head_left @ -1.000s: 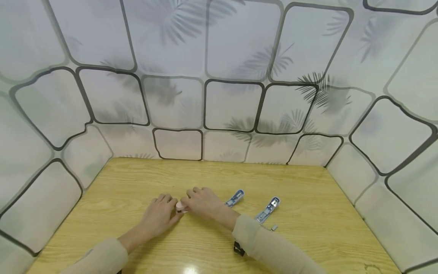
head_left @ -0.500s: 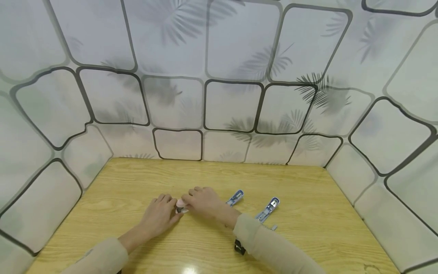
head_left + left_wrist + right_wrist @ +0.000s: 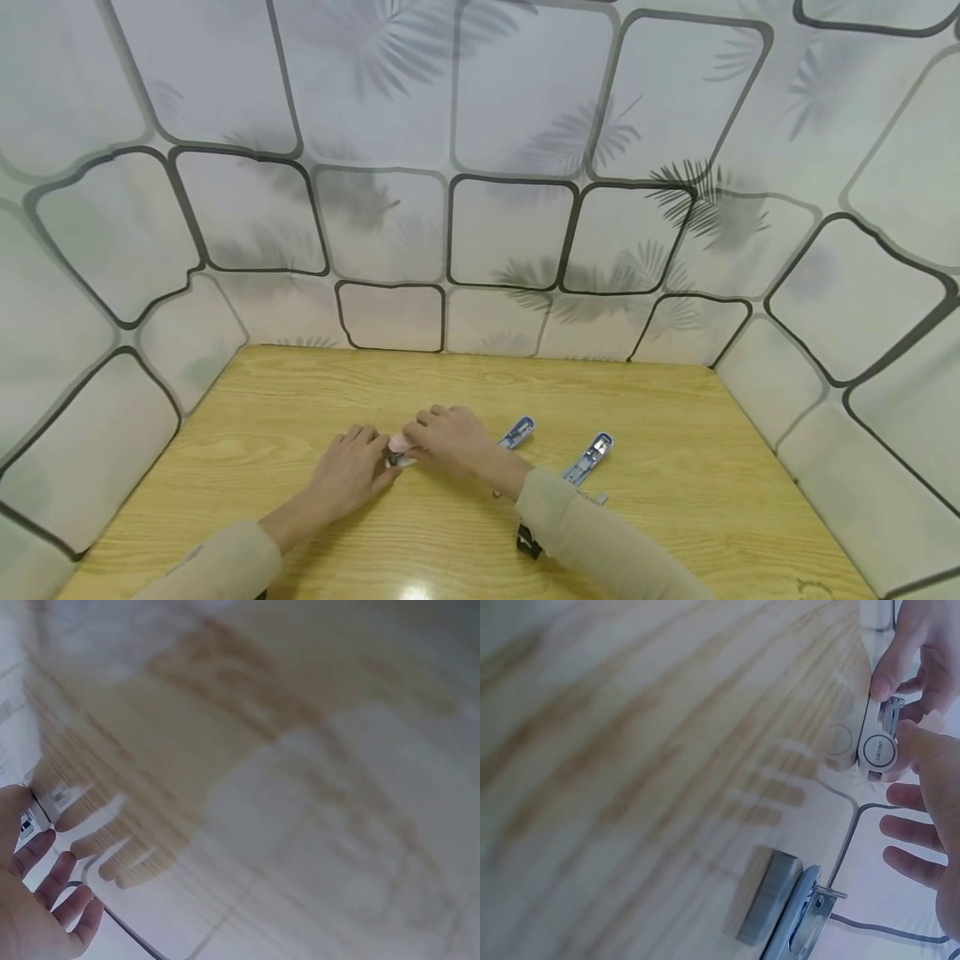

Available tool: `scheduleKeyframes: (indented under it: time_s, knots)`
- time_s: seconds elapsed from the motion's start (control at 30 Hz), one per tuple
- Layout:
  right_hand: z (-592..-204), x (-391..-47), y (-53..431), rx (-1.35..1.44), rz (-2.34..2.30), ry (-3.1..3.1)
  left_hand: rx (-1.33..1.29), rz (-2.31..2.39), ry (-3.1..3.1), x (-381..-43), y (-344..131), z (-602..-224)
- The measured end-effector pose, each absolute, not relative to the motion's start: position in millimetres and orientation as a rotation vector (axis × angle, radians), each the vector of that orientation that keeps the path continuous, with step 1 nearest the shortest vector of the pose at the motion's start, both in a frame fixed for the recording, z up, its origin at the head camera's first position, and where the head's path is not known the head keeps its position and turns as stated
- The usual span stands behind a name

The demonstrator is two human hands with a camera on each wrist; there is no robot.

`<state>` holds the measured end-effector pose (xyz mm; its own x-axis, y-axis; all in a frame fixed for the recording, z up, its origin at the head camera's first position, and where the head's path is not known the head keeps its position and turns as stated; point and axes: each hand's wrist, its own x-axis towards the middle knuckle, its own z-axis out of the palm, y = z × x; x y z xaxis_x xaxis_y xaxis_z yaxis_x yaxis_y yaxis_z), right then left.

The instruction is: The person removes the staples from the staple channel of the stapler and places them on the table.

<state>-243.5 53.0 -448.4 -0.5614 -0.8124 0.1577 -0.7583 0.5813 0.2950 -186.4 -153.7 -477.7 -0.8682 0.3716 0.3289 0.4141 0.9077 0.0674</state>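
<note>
A small pink-and-white stapler (image 3: 400,444) lies on the wooden table between the two hands. In the right wrist view, a round logo shows on the side of this stapler (image 3: 879,750), and its metal channel is partly exposed. My left hand (image 3: 347,472) holds its near-left end between thumb and fingers. My right hand (image 3: 448,439) pinches the pink upper part with thumb and forefinger; its other fingers are spread in the right wrist view. The left wrist view shows my left hand (image 3: 45,900) at the lower left, with only a corner of the stapler visible.
Right of the hands lie two blue opened stapler pieces, one nearer (image 3: 516,432) and one further right (image 3: 588,458), partly behind the right arm. A small grey block (image 3: 601,499) sits beside the right sleeve. A patterned wall (image 3: 495,321) borders the table's back.
My right hand has shifted slightly right and up, and the stapler's pink upper part has tilted up with it, exposing more of the dark inside. My left hand has stayed in place.
</note>
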Motion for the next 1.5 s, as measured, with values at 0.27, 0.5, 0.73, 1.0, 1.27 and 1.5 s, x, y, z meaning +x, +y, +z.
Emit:
scheduleKeyframes:
  time_s: [0.27,0.5,0.73,1.0,1.27,1.5]
  knots:
    - [-448,-246,56,1.243,-0.263,-2.475,-0.603,-0.123,-2.753,-187,-154,-478]
    - [-448,-248,59,1.203,-0.226,-2.525,-0.605,-0.149,-2.746,-186,-154,-477]
    - [-445,-249,63,1.186,-0.177,-2.542,-0.601,-0.167,-2.751,-186,-154,-476]
    - [-445,-251,68,1.160,-0.156,-2.584,-0.599,-0.168,-2.760,-186,-154,-477]
    - [-442,-255,74,1.101,-0.229,-2.665,-0.586,-0.160,-2.739,-186,-154,-479]
    - [-439,-257,79,1.072,-0.262,-2.694,-0.598,-0.182,-2.740,-187,-155,-479]
